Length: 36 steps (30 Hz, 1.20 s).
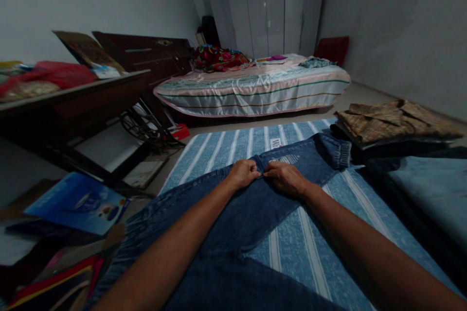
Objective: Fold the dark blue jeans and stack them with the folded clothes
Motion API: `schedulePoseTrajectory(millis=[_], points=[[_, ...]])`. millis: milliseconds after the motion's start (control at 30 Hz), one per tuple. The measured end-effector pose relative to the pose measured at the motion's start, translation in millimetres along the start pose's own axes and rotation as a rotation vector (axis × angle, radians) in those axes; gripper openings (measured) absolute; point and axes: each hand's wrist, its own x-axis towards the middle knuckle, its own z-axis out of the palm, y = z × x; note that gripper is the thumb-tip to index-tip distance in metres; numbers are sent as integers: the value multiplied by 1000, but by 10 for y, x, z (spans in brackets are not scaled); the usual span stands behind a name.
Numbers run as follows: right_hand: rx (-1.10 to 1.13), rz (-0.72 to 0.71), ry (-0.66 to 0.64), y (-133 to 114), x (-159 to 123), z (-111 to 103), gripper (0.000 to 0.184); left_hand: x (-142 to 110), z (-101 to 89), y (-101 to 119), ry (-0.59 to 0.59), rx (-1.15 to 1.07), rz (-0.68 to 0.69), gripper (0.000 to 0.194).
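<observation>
A pair of dark blue jeans (233,223) lies spread over a blue-and-white striped cloth (219,148). One leg stretches to the upper right and ends in a gathered elastic cuff; the elastic waist lies at the lower left. Near the middle of that leg's upper edge, my left hand (243,174) pinches the denim with closed fingers. Right beside it, my right hand (284,177) is closed on the same stretch of fabric, close to a pale faded patch. The other leg runs out of view at the bottom.
On the right stand piles of folded clothes, with brown plaid trousers (397,121) and a light blue garment (434,189). A sewing-machine table (120,82) and a blue box (78,201) are at left. A bed (255,90) stands behind.
</observation>
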Motion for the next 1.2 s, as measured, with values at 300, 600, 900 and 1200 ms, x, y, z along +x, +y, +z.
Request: schedulePoseTrajectory(millis=[300, 600, 900, 1200], points=[[9, -1, 17, 0, -11, 19, 29, -34, -60, -143, -88, -145, 42, 18], [38, 22, 6, -1, -16, 4, 32, 62, -60, -242, -177, -226, 60, 25], [39, 45, 3, -4, -3, 22, 34, 36, -116, -264, -231, -194, 126, 18], [49, 48, -1, -12, 41, 9, 28, -228, -246, -184, -135, 9, 255, 7]])
